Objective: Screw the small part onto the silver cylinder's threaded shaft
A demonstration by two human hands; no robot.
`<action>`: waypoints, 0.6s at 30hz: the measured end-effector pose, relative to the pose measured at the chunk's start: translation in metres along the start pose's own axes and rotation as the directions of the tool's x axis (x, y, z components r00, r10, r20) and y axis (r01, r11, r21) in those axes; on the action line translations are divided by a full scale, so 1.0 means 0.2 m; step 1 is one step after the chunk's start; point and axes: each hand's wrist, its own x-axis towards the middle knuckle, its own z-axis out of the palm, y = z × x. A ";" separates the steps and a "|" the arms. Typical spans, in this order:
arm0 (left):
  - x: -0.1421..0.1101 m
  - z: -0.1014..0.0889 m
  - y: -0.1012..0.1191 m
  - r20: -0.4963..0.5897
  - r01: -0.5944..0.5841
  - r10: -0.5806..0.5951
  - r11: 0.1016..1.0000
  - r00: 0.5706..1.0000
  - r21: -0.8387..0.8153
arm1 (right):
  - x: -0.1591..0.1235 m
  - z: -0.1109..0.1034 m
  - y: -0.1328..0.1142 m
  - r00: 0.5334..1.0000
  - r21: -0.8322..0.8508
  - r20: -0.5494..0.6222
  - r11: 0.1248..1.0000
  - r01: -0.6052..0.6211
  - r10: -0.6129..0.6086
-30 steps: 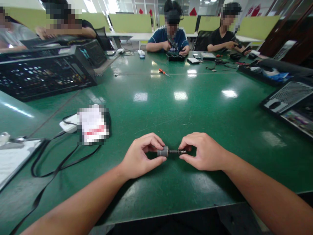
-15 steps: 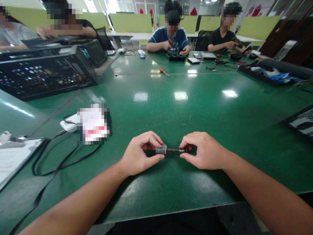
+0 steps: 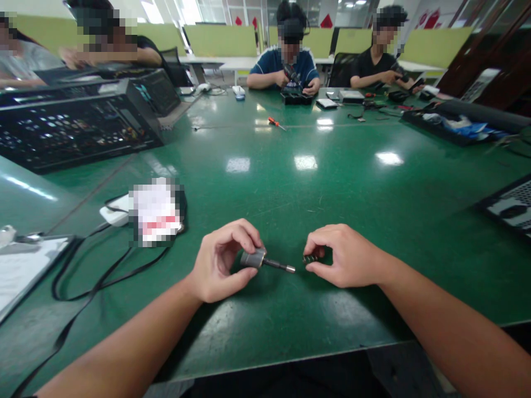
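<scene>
Left-hand (image 3: 227,260) fingers grip a gray cylinder with a thin shaft (image 3: 254,258); right-hand (image 3: 342,255) fingers pinch a small coiled piece (image 3: 310,258), just beyond the shaft's tip.

readable text: 0 | badge (image 3: 156,205): pixelated | clipboard paper (image 3: 27,268): illegible

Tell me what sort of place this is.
It looks like a shared electronics workshop or training room: an opened black computer case on the green table, an orange-handled screwdriver, and several people seated around it, one holding a tool.
</scene>
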 end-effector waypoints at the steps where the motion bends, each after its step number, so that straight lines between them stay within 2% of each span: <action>1: 0.00 -0.01 0.01 0.010 0.018 -0.017 0.999 1.000 -0.028 | 0.00 -0.01 0.00 0.999 0.052 0.050 0.999 -0.017 0.014; 3: 0.01 -0.04 0.00 0.049 0.068 -0.065 0.995 0.997 -0.077 | -0.01 -0.02 0.02 0.971 0.193 0.239 0.979 -0.064 0.016; 5: 0.02 -0.07 -0.03 0.069 0.138 -0.130 0.982 0.989 -0.130 | -0.01 -0.02 0.05 0.906 0.332 0.423 0.935 -0.128 -0.027; 7: 0.04 -0.09 -0.09 0.026 0.242 -0.242 0.952 0.970 -0.186 | 0.02 -0.02 0.11 0.871 0.456 0.490 0.861 -0.225 -0.032; 8: 0.07 -0.11 -0.12 -0.013 0.302 -0.312 0.928 0.950 -0.217 | 0.04 -0.01 0.16 0.880 0.524 0.474 0.804 -0.282 0.000; 10: 0.14 -0.13 -0.21 -0.112 0.407 -0.450 0.871 0.886 -0.276 | 0.12 0.01 0.26 0.926 0.687 0.349 0.633 -0.356 0.141; 11: 0.19 -0.14 -0.25 -0.169 0.438 -0.497 0.850 0.851 -0.293 | 0.18 0.01 0.32 0.940 0.767 0.249 0.545 -0.339 0.235; 12: 0.25 -0.16 -0.30 -0.233 0.450 -0.522 0.841 0.821 -0.299 | 0.23 0.00 0.39 0.933 0.838 0.100 0.476 -0.266 0.346; 15: 0.45 -0.24 -0.45 -0.449 0.396 -0.471 0.882 0.759 -0.256 | 0.39 -0.08 0.59 0.847 0.884 -0.178 0.459 -0.085 0.500; 18: 0.62 -0.33 -0.57 -0.575 0.337 -0.414 0.910 0.706 -0.242 | 0.48 -0.21 0.76 0.707 0.872 -0.371 0.488 0.042 0.602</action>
